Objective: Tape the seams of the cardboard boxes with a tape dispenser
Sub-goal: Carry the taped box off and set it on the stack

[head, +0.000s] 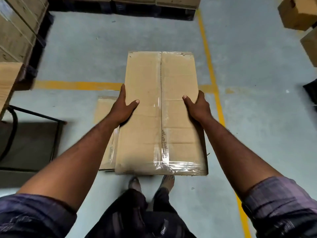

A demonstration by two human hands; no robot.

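Fingers (122,91) of left hand (122,106) curled over left edge of long flat tan cardboard box (144,134), thumb on top, right hand (198,105) clamped likewise on its right edge, clear tape (165,152) along its centre seam, second tan cardboard box (105,127) just beside its left side, feet (134,182) near its closer end.

Floor: grey concrete (82,48), smooth and faintly scuffed
Markings: 2 yellow lines (206,48) are painted on it, crossing at the right
Left edge: stacked cartons (15,24) are set on dark pallets (45,30)
Far edge: more cartons (176,1) are raised on pallets
Upper right: brown boxes (296,16) are piled
Near left: a black metal frame (39,115) is stood
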